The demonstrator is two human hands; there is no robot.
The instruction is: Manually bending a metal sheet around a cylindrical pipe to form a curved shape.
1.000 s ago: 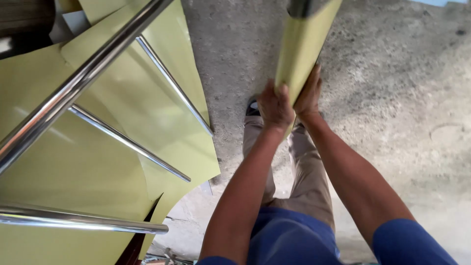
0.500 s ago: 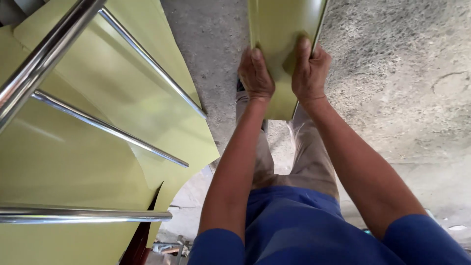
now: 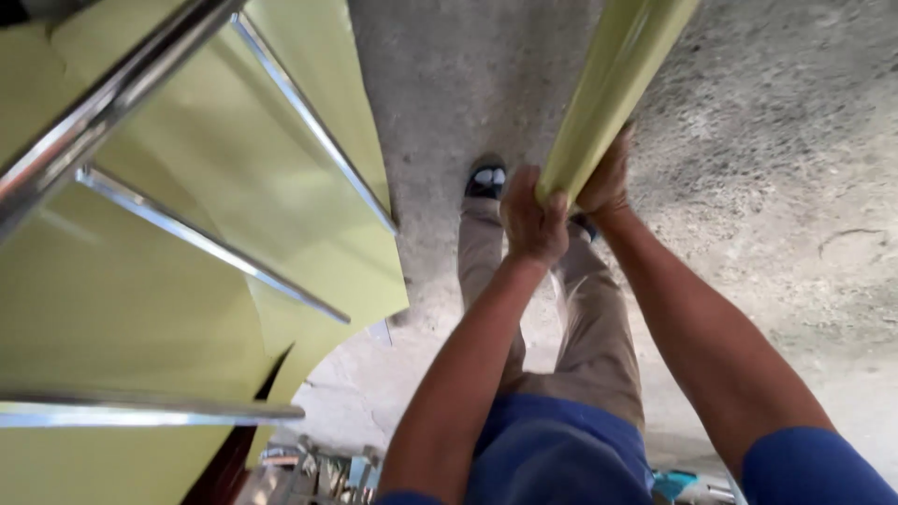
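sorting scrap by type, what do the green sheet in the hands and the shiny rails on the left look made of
Green sheet: seemingly thin glossy laminate or plastic; it catches soft highlights and curves in the left hand and right hand. Rails: polished metal, probably steel or chrome, judging by mirror-bright reflections. Neither is certain from looks alone.

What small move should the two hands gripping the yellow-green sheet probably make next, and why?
Probably carry the yellow-green sheet leftward to the draped sheets: the left hand and right hand both grip its lower end, and similar sheets hang over metal rails there.
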